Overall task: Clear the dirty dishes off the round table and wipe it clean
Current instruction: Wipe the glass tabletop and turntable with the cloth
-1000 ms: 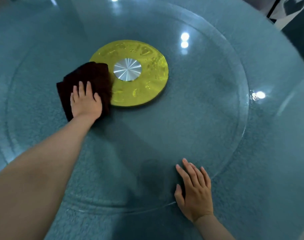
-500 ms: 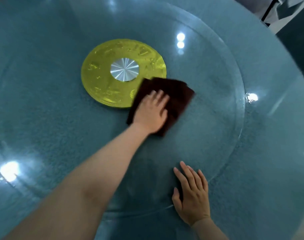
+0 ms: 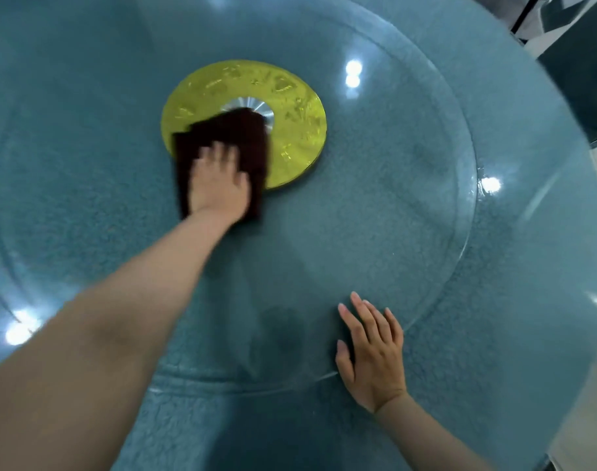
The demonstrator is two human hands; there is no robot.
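Observation:
The round table [image 3: 528, 300] has a teal top with a clear glass turntable [image 3: 375, 215] lying on it. A yellow-gold disc [image 3: 300, 120] with a silver hub [image 3: 256, 108] sits under the glass at its centre. My left hand [image 3: 219, 185] presses flat on a dark brown cloth [image 3: 222, 137], which covers the disc's near-left part and some of the hub. This hand is blurred by motion. My right hand [image 3: 372, 351] rests flat with straight fingers on the near rim of the glass. No dishes are in view.
Ceiling lights reflect as bright spots on the glass [image 3: 353, 73]. Beyond the table's far right edge, dark furniture and a pale floor [image 3: 579, 62] show.
My left hand has swept the cloth back to the left, from the disc's near-right side onto its near-left part and hub. My right hand has stayed put on the rim.

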